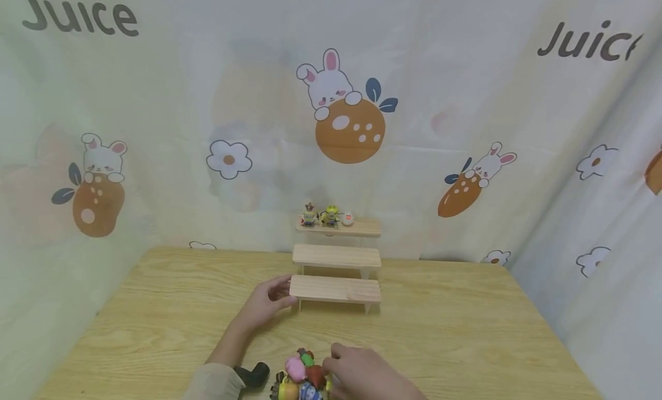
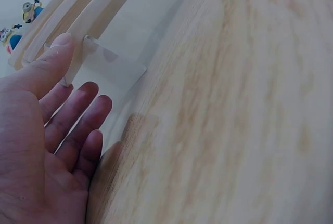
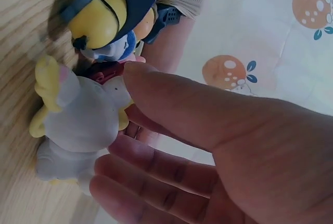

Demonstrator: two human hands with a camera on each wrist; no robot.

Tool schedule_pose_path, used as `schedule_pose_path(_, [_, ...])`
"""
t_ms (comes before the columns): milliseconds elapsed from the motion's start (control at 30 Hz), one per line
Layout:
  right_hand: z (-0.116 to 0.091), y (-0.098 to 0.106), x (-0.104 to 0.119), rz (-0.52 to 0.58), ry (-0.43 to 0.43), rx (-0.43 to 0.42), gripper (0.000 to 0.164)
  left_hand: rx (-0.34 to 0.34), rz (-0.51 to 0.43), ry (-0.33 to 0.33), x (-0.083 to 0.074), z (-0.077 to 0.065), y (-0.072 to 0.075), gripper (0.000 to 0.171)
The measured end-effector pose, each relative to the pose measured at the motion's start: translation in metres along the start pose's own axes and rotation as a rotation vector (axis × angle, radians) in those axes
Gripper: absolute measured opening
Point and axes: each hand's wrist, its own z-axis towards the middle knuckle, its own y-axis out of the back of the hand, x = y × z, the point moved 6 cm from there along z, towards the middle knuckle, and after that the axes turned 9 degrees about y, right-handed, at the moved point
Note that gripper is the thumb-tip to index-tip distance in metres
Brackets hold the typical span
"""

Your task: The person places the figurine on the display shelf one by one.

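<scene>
Many little toys (image 1: 297,385) lie in a heap on the table (image 1: 465,314), just left of the right grip (image 1: 364,374) and nearer the person than the left grip (image 1: 266,302). The closest one is a pale toy with yellow bits (image 3: 83,115), right by the tips of the right grip. The right grip is loose, with its thumb on one side and its fingers on the other, and I can't tell if they touch the toy. Near it in the heap are a pink toy (image 1: 296,368) and a yellow toy with a dark hat (image 3: 96,24). It looks like the step now is taking one toy out of the heap. The next move calls for the thumb and fingers to squeeze just that one and lift it gently, so the others don't roll. The left grip is loose too, at the left end of the lowest step (image 1: 336,288) of a wooden stand, close to its clear leg (image 2: 112,63). I can't tell if it presses there. Farther off, past the left grip, a crowned figure (image 1: 309,216), a yellow figure (image 1: 331,216) and a small white toy (image 1: 347,219) sit on the top step (image 1: 364,226). A bunny cloth (image 1: 258,72) hangs behind it all.
</scene>
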Motion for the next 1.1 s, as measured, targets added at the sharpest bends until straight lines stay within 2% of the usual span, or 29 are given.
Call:
schedule_pose_path(267, [0.001,0.001,0.003,-0.059,0.038,-0.044,0.006,-0.005,-0.006,0.021,0.001,0.000,0.001,0.062])
schedule_pose_path(367, [0.001,0.001,0.003,-0.077,0.058,-0.054,0.005,-0.001,-0.002,0.006,0.000,0.000,0.001,0.062])
schedule_pose_path(700, [0.003,0.001,0.007,-0.056,0.083,-0.086,0.012,0.008,0.003,-0.003,0.000,0.000,0.000,0.059])
schedule_pose_path(800, [0.003,0.001,0.007,-0.059,0.075,-0.080,0.010,0.012,0.008,0.000,-0.006,-0.003,0.000,0.058])
schedule_pose_path(1000, [0.000,0.006,0.003,-0.079,0.057,-0.078,0.009,0.051,0.003,-0.004,-0.031,-0.016,0.004,0.059])
schedule_pose_path(1100, [-0.004,0.011,0.002,-0.083,0.065,-0.102,0.005,0.057,0.002,-0.008,-0.035,-0.018,0.006,0.059])
